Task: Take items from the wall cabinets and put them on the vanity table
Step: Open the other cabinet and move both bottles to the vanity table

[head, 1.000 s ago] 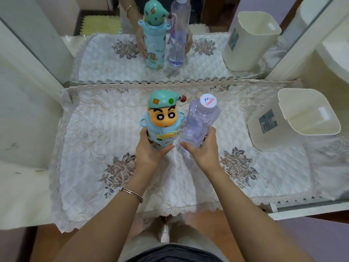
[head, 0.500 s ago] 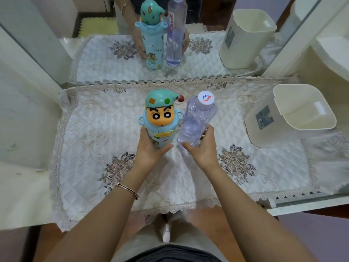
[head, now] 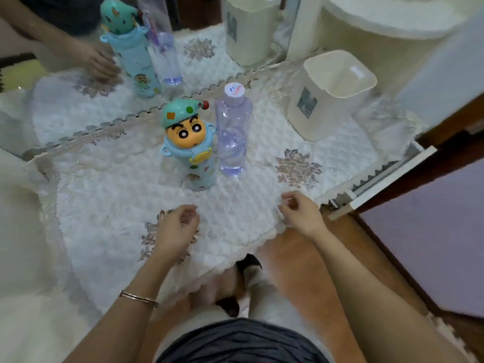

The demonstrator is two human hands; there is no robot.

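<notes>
A light-blue cartoon-character bottle (head: 192, 150) with a green cap stands upright on the quilted white cloth of the vanity table (head: 110, 184). Right beside it stands a clear plastic water bottle (head: 233, 132) with a white cap. My left hand (head: 175, 231) hovers near the cloth's front edge, fingers loosely curled, holding nothing. My right hand (head: 298, 213) is at the cloth's front right edge, also empty with fingers slightly apart. Both hands are well in front of the two bottles and touch neither.
A cream plastic bin (head: 330, 95) stands on the table at the right. A mirror (head: 78, 82) behind the table reflects the bottles and a hand. A white drawer edge (head: 379, 184) juts out at the right. Wooden floor lies below.
Both hands have let go of the two bottles and pulled back toward the table's front edge. The bottles now stand free. The camera view has swung to the left and tilted.
</notes>
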